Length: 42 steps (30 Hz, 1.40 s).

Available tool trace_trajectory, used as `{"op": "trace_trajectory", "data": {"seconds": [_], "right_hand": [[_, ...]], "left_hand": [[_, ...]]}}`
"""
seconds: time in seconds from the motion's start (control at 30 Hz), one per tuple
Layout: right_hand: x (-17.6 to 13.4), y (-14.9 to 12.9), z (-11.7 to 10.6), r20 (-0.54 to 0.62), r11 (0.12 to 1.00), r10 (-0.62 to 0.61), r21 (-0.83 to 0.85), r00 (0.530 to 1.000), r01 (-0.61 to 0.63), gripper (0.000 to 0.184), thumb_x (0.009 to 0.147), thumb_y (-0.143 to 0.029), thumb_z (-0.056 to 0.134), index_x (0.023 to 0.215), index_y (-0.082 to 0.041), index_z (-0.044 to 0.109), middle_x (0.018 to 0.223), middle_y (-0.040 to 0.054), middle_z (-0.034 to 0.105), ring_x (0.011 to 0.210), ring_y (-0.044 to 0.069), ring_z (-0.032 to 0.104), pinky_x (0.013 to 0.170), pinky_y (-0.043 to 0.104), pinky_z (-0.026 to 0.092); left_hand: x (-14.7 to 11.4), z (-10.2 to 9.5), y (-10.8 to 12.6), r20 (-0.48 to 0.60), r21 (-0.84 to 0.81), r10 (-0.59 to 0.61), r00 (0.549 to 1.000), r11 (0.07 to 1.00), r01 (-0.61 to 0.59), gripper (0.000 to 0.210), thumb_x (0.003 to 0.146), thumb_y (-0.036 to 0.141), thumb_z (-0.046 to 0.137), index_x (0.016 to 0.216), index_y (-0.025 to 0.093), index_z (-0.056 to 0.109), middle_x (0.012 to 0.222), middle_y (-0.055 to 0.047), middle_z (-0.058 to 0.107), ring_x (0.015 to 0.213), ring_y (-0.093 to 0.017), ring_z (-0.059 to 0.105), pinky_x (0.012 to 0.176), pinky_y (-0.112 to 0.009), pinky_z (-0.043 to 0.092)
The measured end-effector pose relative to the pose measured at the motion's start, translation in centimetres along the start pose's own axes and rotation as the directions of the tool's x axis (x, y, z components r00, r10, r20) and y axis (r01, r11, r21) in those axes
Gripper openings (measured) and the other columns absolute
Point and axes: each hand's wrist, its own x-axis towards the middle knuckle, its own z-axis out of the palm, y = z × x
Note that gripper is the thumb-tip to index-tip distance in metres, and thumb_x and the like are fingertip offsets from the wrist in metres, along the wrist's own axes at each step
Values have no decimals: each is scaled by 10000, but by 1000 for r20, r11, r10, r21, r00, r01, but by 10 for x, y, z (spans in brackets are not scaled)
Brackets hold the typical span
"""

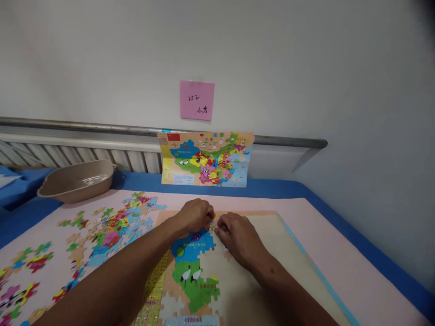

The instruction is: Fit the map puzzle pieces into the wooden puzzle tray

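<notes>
A partly assembled map jigsaw puzzle (193,285) lies in a flat frame, its left side joined into blue, green and yellow areas with two white cranes. At its upper edge my left hand (197,213) is closed, fingers curled down; whatever they grip is hidden. Close beside it, my right hand (238,235) pinches with thumb and fingers at a small peach puzzle piece (213,223) between the two hands. Below the right hand lies another small piece (226,249) with a black-and-white print. The frame's bare beige board (265,285) shows on the right.
Loose and joined puzzle pieces (115,222) spread over the pink mat (326,235) at left. A beige basin (79,183) stands back left on the blue surface (139,181). A printed reference map (207,158) leans against the metal rail (288,141), under a pink note (197,100) on the wall.
</notes>
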Motion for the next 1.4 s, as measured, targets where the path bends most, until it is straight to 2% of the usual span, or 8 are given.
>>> {"op": "trace_trajectory", "data": {"seconds": [0.3,0.53,0.8,1.03,1.4], "right_hand": [[-1,-5,5,15,999,-13,-50,1000,14,74,939,-157,697,883,-197,671,926,34,698,902,214,599,785,334,305],[-2,-6,5,5,997,-42,-68,999,43,47,951,-180,707,912,-187,682,952,48,696,923,229,602,793,347,301],[-1,-3,6,-5,998,-55,-22,998,55,49,944,-163,721,926,-194,688,978,37,692,922,213,592,799,328,325],[3,7,-6,-35,1000,-11,16,999,12,104,981,-131,632,917,-194,685,973,34,687,900,183,589,767,284,351],[0,0,-1,28,999,-22,-31,999,23,66,944,-207,700,886,-201,667,945,29,696,886,198,583,773,317,320]], "left_hand": [[-3,-5,-9,32,-34,-56,998,998,57,234,805,169,654,941,252,826,990,-19,811,911,-214,709,735,-271,463],[-2,-6,-11,68,-83,-136,988,986,142,135,803,205,727,904,231,814,857,-4,806,793,-172,707,632,-246,418],[-4,-5,-9,39,-86,-147,988,985,150,133,809,210,721,897,241,816,878,-11,807,822,-195,703,645,-264,409],[-11,-8,-10,22,-115,-125,992,985,127,159,828,218,703,931,245,821,970,-7,812,899,-199,714,718,-262,446],[-16,-10,-15,60,-139,-185,981,972,192,182,827,196,702,957,227,825,906,-7,815,841,-183,721,685,-231,459]]}}
